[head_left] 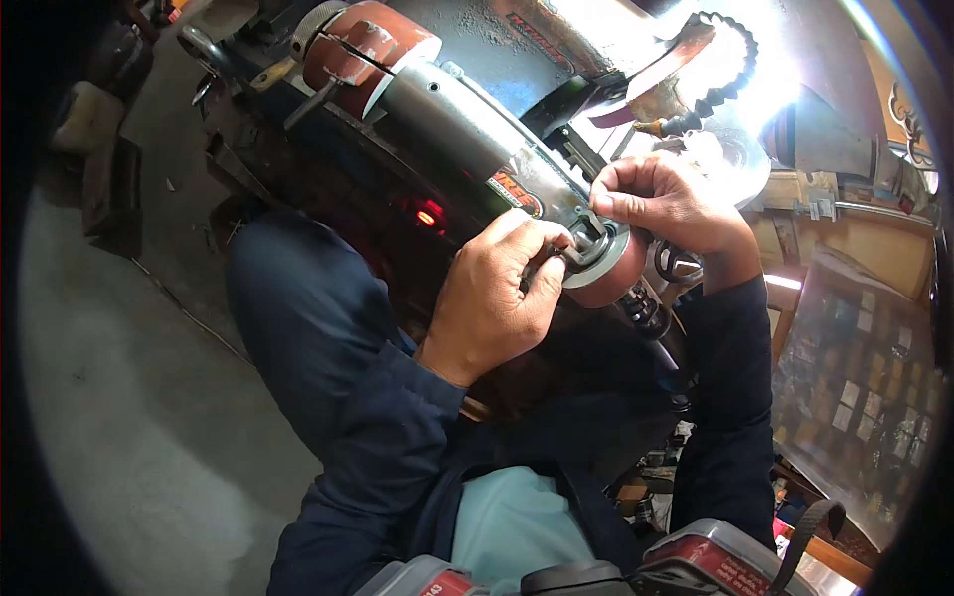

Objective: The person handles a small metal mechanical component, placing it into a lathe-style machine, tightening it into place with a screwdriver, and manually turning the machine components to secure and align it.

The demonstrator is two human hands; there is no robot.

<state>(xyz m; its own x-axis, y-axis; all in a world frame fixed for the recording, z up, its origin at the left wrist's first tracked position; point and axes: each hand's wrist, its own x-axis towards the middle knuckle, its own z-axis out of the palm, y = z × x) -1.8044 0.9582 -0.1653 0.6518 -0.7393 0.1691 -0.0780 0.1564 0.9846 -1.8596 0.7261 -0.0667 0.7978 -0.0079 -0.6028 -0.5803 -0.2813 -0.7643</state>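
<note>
A silver metal cylinder (452,109) of a machine slants down to the right in front of me, with a reddish-brown collar (373,50) at its upper left end. A second reddish-brown ring (611,273) circles its lower right end, beside a small metal fitting (593,241). My left hand (492,298) is closed at that fitting, thumb and fingers pinched together; what they grip is hidden. Just above the fitting, my right hand (681,204) is curled with thumb and forefinger together. Anything between those fingertips is too small to make out.
A bright lamp glares at the upper right beside a black segmented hose (730,74). A short rod (313,102) juts from the upper collar, and a dark shaft (646,313) extends beyond the lower ring. A red light (427,216) glows under the cylinder. A clear plastic sheet (855,387) stands at right.
</note>
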